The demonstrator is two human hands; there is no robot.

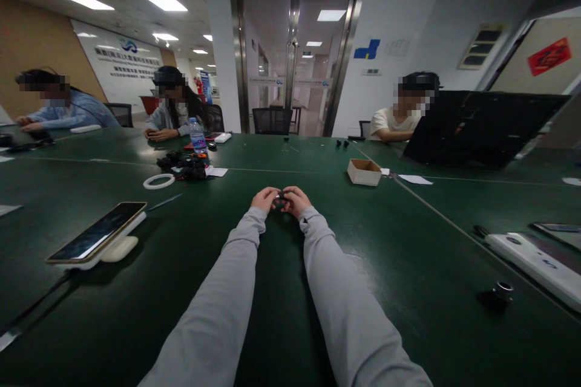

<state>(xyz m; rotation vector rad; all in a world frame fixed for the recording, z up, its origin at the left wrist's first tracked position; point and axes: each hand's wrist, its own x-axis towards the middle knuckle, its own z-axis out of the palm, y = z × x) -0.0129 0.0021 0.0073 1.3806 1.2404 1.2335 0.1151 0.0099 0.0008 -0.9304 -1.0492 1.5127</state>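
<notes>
Both arms in grey sleeves reach forward over the dark green table (pixel 281 290). My left hand (pixel 264 198) and my right hand (pixel 296 199) come together, fingers closed around one small black object (pixel 280 195). A light glint shows on it near the left fingertips. It is too small and too covered by fingers to name its kind. The fingertips of both hands pinch it from opposite sides, just above the tabletop.
Left: a phone (pixel 102 233) on a white stand, a white ring (pixel 158 181), a heap of black parts (pixel 184 164), a water bottle (pixel 197 136). Right: a small cardboard box (pixel 364 173), a black cylindrical part (pixel 502 295), a white device (pixel 535 263), a large black panel (pixel 481 127). Several people sit around.
</notes>
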